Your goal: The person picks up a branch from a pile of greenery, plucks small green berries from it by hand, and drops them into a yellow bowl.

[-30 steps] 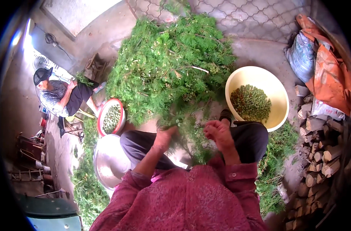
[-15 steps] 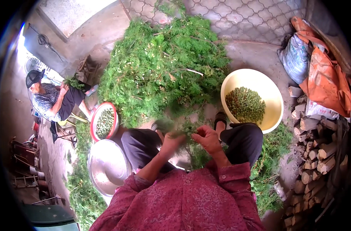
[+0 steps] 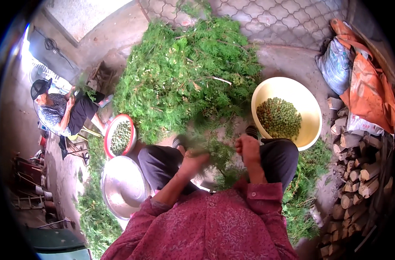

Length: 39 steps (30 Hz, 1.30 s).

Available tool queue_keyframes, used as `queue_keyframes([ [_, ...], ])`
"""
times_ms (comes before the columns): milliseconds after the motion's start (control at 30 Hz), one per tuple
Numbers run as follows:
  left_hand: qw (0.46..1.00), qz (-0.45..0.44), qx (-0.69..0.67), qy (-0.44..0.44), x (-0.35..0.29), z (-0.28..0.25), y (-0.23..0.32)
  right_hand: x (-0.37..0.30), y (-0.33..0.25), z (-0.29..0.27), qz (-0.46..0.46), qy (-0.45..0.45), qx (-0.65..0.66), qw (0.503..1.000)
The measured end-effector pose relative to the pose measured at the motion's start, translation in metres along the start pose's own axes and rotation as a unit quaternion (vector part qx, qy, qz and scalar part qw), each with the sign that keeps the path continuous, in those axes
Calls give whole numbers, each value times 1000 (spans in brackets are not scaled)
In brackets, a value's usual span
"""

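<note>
Between my knees, my left hand [image 3: 195,162] is closed on a feathery evergreen sprig [image 3: 221,151], both smeared by motion. My right hand [image 3: 249,150] is apart from it, by my right knee and just below the yellow basin [image 3: 310,108]. Its fingers are curled; whatever they hold is hidden. Small round green cones [image 3: 279,118], a few of them brownish, lie heaped inside that basin. Ahead of my feet spreads a large pile of cut evergreen branches [image 3: 184,73].
At left, a seated person [image 3: 54,108] handles greenery beside a red-rimmed basin [image 3: 107,138] of green cones. A metal basin [image 3: 121,186] stands by my left knee. Stacked firewood [image 3: 357,182] and an orange sack [image 3: 370,91] line the right. Loose greenery [image 3: 93,212] lies on the floor.
My right hand has come away from the sprig and moved right, toward the yellow basin, its fingers curled. My left hand stays almost in place with the sprig.
</note>
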State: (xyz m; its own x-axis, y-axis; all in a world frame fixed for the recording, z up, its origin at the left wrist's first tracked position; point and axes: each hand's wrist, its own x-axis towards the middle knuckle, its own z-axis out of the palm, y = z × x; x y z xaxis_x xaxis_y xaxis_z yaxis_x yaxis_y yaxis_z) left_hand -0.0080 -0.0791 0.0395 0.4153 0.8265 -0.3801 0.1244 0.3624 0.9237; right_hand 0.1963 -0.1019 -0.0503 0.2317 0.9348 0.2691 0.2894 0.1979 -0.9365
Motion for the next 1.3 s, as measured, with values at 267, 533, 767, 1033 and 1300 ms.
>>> queue_keyframes([
  [267,993,55,-50,97,12,-2,-7,-9,-77,-13,239,-125,374,887],
  [533,988,16,-108,106,9,17,2,-19,-55,23,149,-108,121,975],
  [767,990,10,-101,97,12,8,-4,-20,-48,21,79,-121,96,985],
  [1033,992,30,-67,104,12,12,-4,-12,-74,8,224,-173,135,950],
  [1300,992,32,-46,111,11,3,11,-12,-84,-7,268,-145,392,868],
])
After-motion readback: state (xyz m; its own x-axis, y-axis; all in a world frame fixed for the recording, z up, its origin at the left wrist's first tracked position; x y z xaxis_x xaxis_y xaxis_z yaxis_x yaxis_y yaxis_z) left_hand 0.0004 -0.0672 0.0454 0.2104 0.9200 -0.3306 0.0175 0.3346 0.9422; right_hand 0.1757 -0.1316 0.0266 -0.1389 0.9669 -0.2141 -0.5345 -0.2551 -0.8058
